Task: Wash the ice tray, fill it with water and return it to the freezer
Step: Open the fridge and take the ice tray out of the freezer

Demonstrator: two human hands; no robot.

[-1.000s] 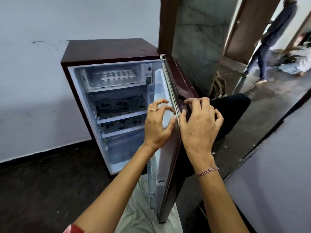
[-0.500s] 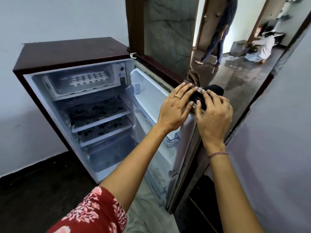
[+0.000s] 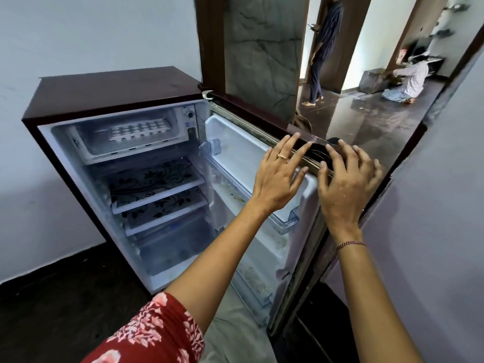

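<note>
A small maroon fridge stands open against the white wall. In its freezer compartment at the top lies the white ice tray. The fridge door is swung wide to the right. My left hand rests flat on the door's inner side near its top edge, fingers spread. My right hand is beside it, with its fingers curled over the door's top edge. Both hands are well to the right of the tray.
Two patterned shelves and a clear drawer sit below the freezer. A pale cloth lies on the dark floor under the door. A purple wall is close on the right. One person stands and another sits in the room beyond.
The door has swung further open to the right with both hands on its top edge. My left hand's fingers have flattened out. My view has moved closer.
</note>
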